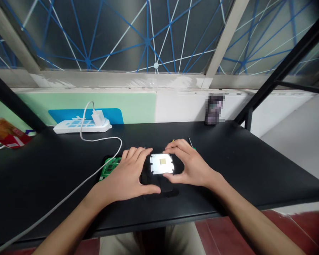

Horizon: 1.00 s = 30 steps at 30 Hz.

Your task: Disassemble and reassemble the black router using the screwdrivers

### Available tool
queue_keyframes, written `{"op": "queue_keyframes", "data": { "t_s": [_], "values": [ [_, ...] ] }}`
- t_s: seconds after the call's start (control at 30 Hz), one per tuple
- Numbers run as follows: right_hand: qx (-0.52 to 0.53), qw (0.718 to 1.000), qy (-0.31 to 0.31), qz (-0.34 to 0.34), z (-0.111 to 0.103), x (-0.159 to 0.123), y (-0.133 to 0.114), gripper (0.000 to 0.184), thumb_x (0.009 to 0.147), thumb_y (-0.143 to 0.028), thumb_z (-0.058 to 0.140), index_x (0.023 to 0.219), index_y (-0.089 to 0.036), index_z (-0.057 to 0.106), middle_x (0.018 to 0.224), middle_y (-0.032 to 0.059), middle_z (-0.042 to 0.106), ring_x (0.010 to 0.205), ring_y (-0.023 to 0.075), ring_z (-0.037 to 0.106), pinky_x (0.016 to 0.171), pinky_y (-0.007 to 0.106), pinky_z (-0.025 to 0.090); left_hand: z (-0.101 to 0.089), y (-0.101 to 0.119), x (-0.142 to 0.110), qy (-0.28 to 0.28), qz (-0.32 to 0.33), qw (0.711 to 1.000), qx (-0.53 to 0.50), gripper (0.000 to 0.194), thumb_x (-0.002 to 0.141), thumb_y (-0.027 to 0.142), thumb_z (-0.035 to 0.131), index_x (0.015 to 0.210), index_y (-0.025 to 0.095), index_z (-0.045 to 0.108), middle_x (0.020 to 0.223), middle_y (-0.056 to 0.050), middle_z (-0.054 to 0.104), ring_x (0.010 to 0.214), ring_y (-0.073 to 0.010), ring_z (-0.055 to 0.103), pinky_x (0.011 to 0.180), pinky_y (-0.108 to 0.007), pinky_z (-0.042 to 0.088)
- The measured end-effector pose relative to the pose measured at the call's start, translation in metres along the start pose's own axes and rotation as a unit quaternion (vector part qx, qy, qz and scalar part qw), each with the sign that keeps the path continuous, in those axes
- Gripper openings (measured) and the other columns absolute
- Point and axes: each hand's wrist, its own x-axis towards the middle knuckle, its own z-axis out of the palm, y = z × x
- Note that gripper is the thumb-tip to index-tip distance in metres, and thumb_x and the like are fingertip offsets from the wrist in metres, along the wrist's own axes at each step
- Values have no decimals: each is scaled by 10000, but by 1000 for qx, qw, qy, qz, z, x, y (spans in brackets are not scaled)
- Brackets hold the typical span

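A small silver square chip (162,163) with a gold patch in its middle sits on a black block on the black table (241,163). My left hand (129,173) rests on the left side of the block, fingers curled over its top and thumb along its front. My right hand (190,164) grips the chip's right edge between fingertips and thumb. A green circuit board (110,166) lies partly under my left hand.
A white power strip (81,125) with a plugged charger (98,117) stands at the back left, and its white cable (69,193) runs toward the front edge. A red-orange packet (6,134) lies far left. A thin dark tool (190,142) pokes out behind my right hand.
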Motion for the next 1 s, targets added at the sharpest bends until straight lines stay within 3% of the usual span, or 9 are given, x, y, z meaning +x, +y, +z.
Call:
{"op": "queue_keyframes", "data": {
  "t_s": [0.17,0.33,0.77,1.0],
  "values": [
    [-19,999,8,-25,3,0,-2,489,796,-420,752,1172,-164,571,1119,132,622,999,257,596,873,452,560,3,-2,2,66,54,995,47,702,850,471,747,1418,200,436,1306,-105,540,1149,-326,493,960,-469,389],
    [-33,999,10,-26,7,1,-2,479,821,-432,732,1175,-152,573,1119,135,621,992,253,595,871,452,560,5,-3,2,106,77,988,76,502,854,372,759,1275,212,538,1243,-75,568,1117,-306,486,924,-441,379],
    [10,1000,19,12,3,0,-4,604,815,-467,754,1314,-242,498,1179,116,568,1087,262,598,907,442,559,-4,0,1,147,50,988,26,464,854,348,761,1270,288,563,1199,-55,558,1083,-291,471,890,-427,354],
    [21,999,-5,29,1,1,-2,725,781,-536,769,1368,-241,462,1212,121,550,1131,261,588,938,435,552,-6,0,1,153,39,987,24,486,825,378,792,1258,293,590,1165,-44,563,1062,-288,480,840,-405,347]
  ]
}}
